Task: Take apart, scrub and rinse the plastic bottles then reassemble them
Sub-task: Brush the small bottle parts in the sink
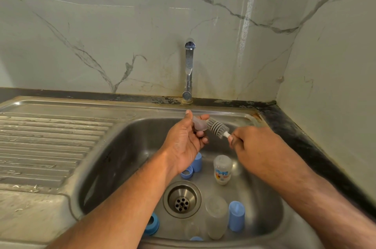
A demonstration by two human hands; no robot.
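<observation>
Head view, recorded over a stainless-steel sink basin [126,147] with ribbed draining board [50,143] at left. Left hand [186,143] raised above basin, fingers curled around a translucent soft silicone teat [198,124], pinched between thumb and fingertips. Right hand [256,147] closed in a fist around the handle of a grey-bristled cylindrical bottle brush [217,125]; white collar of handle visible just beyond the knuckles. Brush tip placed against the open end of the teat, touching it. Chrome single-lever tap [189,69] mounted behind basin, against a marble-patterned wall [101,35]; no water flow discernible. On basin floor, beyond the round metal drain strainer [182,199]: one clear plastic bottle with printed coloured label [222,169], lying down, and beside it two light-blue plastic caps [196,162], partly hidden by left wrist. Nearer than the drain: one cloudy unlabelled plastic bottle [216,216], lying down, with a tall light-blue dome cap [236,216] upright just beside it at right. Blue screw collar [152,224] located at near-left basin wall, partly hidden by left forearm.
</observation>
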